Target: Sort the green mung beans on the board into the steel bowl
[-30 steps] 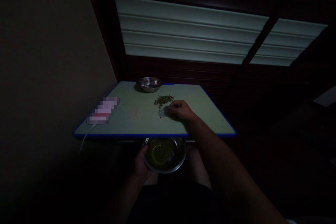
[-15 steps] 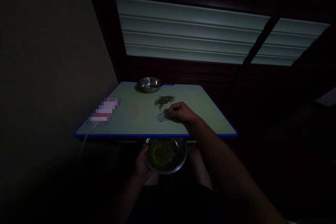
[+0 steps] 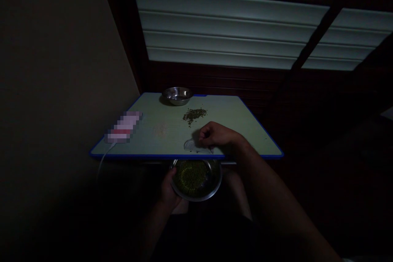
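My left hand (image 3: 168, 190) grips the rim of a steel bowl (image 3: 196, 179) of small green beans, held just below the near edge of a pale green table (image 3: 239, 123) with a blue rim. My right hand (image 3: 216, 135) rests on the table near that edge, fingers curled on a small pale, translucent piece (image 3: 189, 145) that lies flat on the surface. A loose heap of green beans (image 3: 194, 114) lies on the table a little beyond my right hand.
An empty steel bowl (image 3: 177, 95) stands at the table's far edge. A blurred flat object (image 3: 123, 127) with a white cable (image 3: 102, 163) lies at the left. A wall is at the left, a shuttered window behind. The room is very dark.
My right hand has drawn the pale piece back from beside the bean heap toward the table's near edge. My left hand and its bowl have stayed in place.
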A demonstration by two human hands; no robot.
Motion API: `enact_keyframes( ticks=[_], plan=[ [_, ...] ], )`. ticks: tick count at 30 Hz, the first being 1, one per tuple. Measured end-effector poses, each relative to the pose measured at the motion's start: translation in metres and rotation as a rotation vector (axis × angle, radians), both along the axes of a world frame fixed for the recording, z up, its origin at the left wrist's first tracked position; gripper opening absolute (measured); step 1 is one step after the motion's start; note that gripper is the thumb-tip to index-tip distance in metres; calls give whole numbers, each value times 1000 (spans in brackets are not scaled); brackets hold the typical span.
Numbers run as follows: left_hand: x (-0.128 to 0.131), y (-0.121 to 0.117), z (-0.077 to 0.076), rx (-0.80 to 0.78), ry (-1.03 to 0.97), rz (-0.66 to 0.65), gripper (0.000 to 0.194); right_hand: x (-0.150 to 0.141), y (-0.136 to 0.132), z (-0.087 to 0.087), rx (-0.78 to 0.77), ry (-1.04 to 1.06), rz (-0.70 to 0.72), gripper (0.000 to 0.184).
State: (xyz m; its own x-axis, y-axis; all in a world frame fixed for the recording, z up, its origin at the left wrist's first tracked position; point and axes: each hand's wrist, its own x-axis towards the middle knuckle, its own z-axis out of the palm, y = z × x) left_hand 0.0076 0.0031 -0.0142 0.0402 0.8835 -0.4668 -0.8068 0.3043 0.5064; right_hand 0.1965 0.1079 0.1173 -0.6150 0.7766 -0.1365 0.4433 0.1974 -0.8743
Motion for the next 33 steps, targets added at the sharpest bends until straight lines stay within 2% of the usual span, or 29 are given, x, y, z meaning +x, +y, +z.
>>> enact_keyframes(
  ticks=[6, 11, 13, 15, 17, 20, 25, 29, 33],
  plan=[
    [1, 0, -1, 21, -7, -12, 24, -2, -11, 2, -69, -2, 43, 9],
    [1, -1, 1, -13, 10, 0, 24, -4, -3, 6, -83, 50, 82, 11],
    [1, -1, 3, -30, 23, 3, 23, -6, 6, 5, -65, 136, -2, 12],
    [1, -1, 3, -34, 24, 8, 22, -8, 16, 2, -12, 231, -184, 13],
    [1, -1, 3, -25, 15, 17, 22, -10, 25, -5, 93, 322, -424, 11],
    [1, -1, 2, -13, -1, 9, 24, -9, 36, -18, 268, 330, -625, 10],
    [1, -1, 2, 15, -39, -1, 21, -4, 44, -35, 483, 264, -698, 9],
    [1, -2, 5, -5, -29, 8, 19, -3, 44, -35, 522, 256, -745, 10],
    [1, -2, 6, -27, -14, -5, 20, -2, 43, -33, 486, 222, -748, 11]
  ],
)
